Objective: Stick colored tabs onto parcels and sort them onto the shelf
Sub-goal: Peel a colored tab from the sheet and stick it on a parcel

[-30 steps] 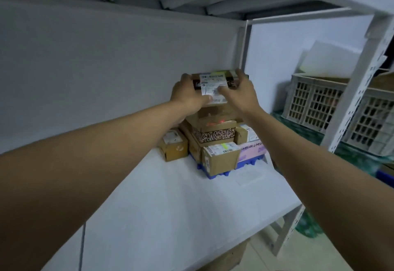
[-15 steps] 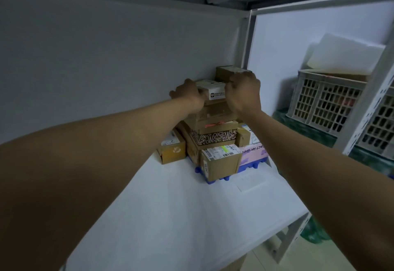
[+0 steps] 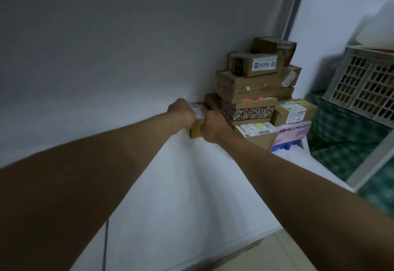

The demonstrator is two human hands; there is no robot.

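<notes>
Parcel (image 3: 195, 130) gripped by left hand (image 3: 181, 114), right hand (image 3: 213, 125) | neighbour (image 3: 294, 133) reads "Contact lens"

Stacked parcels (image 3: 253, 83) of matt brown cardboard, several with smooth white paper labels (image 3: 264, 64). Shelf (image 3: 170, 196): smooth, matt white board. Crate (image 3: 366, 91): pale perforated plastic. Lowest box (image 3: 293, 132): pink printed card with a slight sheen. Back wall (image 3: 106, 57): flat, matt grey.

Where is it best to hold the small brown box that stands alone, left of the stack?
Probably by its two short ends, coming from the front. The small brown box sits low on the shelf, close against the stack; left hand and right hand already flank it.
</notes>
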